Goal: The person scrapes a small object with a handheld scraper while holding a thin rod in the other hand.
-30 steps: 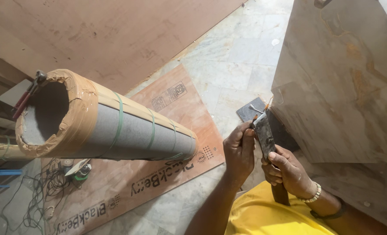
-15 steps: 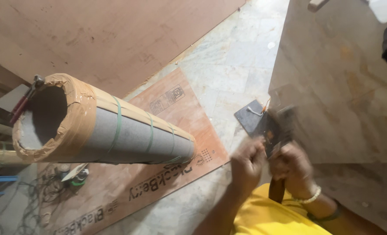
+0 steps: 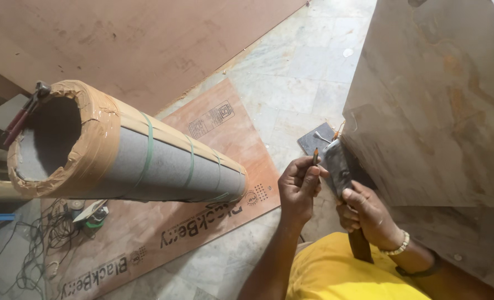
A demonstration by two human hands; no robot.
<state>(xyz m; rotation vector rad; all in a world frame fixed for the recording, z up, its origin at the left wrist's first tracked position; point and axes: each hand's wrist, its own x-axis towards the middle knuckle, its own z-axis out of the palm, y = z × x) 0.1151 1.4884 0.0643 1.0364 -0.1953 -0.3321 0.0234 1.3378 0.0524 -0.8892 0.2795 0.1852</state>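
Left hand (image 3: 299,186) pinching thin orange pencil (image 3: 315,156) upright by its lower shaft, light, stiff, tip fragile; right hand (image 3: 363,214) wrapped tight round dark wooden handle of heavy broad steel blade (image 3: 338,166), against mottled brown laminate sheet (image 3: 430,105).

The left hand (image 3: 298,186) pinches a pencil (image 3: 315,156) upright, its tip near the corner of a large stone-patterned slab (image 3: 436,94). The right hand (image 3: 365,215) grips a dark-handled blade (image 3: 338,166) laid flat against that slab's edge, just beside the pencil. To the left a long grey roll (image 3: 163,169) with green bands lies over a plywood sheet (image 3: 163,233) on the marble floor (image 3: 297,83).
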